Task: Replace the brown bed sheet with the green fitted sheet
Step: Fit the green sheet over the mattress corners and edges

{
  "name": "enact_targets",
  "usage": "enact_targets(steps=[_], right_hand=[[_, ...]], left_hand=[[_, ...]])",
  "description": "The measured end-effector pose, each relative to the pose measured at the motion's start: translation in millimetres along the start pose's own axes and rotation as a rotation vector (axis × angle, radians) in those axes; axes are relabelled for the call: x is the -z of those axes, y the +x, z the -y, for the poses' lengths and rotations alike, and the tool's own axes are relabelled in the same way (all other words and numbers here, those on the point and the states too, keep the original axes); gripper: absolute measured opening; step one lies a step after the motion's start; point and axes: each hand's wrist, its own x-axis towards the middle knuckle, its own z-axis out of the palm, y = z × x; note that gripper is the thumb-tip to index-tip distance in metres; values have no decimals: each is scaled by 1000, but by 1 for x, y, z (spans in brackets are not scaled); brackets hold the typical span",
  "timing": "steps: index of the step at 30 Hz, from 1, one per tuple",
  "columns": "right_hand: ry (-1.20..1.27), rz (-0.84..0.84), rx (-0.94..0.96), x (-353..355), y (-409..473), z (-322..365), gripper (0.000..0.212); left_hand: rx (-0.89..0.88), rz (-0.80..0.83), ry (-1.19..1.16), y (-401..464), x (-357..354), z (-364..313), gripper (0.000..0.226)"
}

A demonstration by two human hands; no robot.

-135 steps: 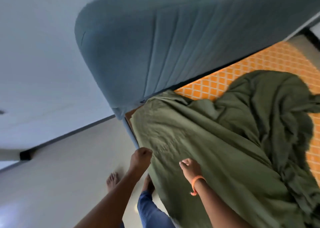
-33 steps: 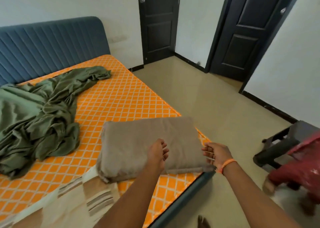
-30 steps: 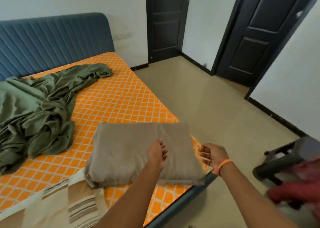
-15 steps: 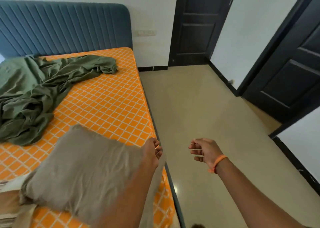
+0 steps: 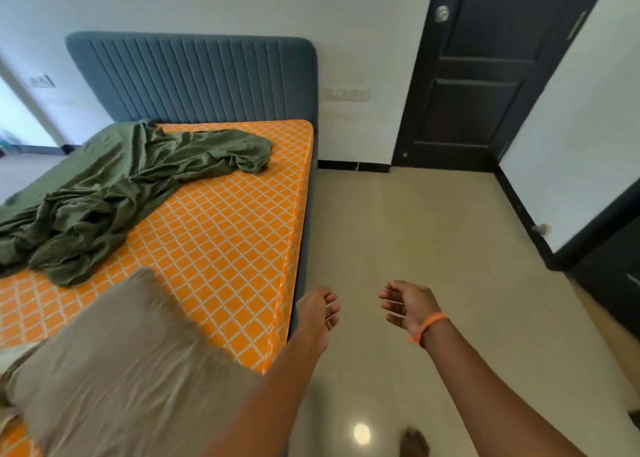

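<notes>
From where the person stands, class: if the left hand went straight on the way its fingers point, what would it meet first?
Probably the right hand: the left hand points across a floor gap; depth is unclear.

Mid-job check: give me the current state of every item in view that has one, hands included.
green fitted sheet: bunched and crumpled on the far left part of the bed, not yet spread.
brown bed sheet: folded, lying on the near corner of the mattress.
mattress: mostly bare, orange patterned surface showing.
door: closed.
left hand: empty, fingers loosely curled.
right hand: empty, fingers loosely curled, orange band on wrist.
</notes>
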Motion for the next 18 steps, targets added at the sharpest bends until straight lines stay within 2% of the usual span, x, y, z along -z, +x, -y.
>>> enact_targets(steps=[7, 13, 18], right_hand=[[-124, 219, 23, 6, 120, 122, 17], [-261, 256, 26, -15, 229, 211, 16], [-343, 317, -12, -69, 341, 258, 14]], left_hand=[[-37, -170, -156, 69, -94, -47, 21], [-115, -343, -211, 150, -146, -112, 8], [-128, -407, -189, 258, -163, -149, 13]])
